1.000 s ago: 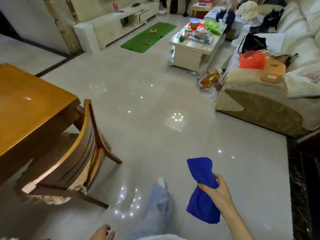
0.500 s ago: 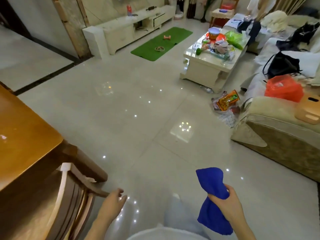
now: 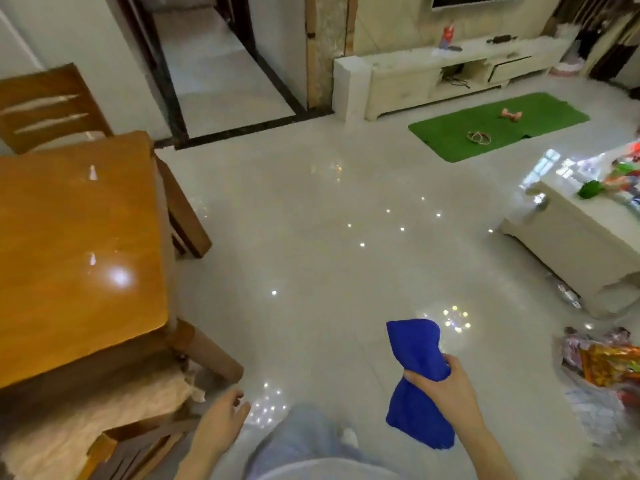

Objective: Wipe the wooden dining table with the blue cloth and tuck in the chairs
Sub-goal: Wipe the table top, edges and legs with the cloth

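Note:
The wooden dining table (image 3: 69,244) fills the left side, its glossy top bare. My right hand (image 3: 446,389) grips the bunched blue cloth (image 3: 417,355) at its middle, held over the floor to the right of the table. My left hand (image 3: 221,422) hangs low with loosely curled fingers and holds nothing, just right of a wooden chair (image 3: 114,445) with a pale cushion at the table's near end. A second wooden chair (image 3: 48,105) stands at the table's far end, its backrest showing above the tabletop.
Shiny tiled floor (image 3: 329,254) stretches ahead. A white coffee table (image 3: 581,237) with clutter stands at right, snack bags (image 3: 609,362) on the floor below it. A green mat (image 3: 498,124) and a white TV cabinet (image 3: 450,77) lie farther back. My leg (image 3: 304,441) is at bottom centre.
The view has swung left, so more of the table and the far chair show. My left hand stays low beside the near chair. My right hand keeps hold of the cloth.

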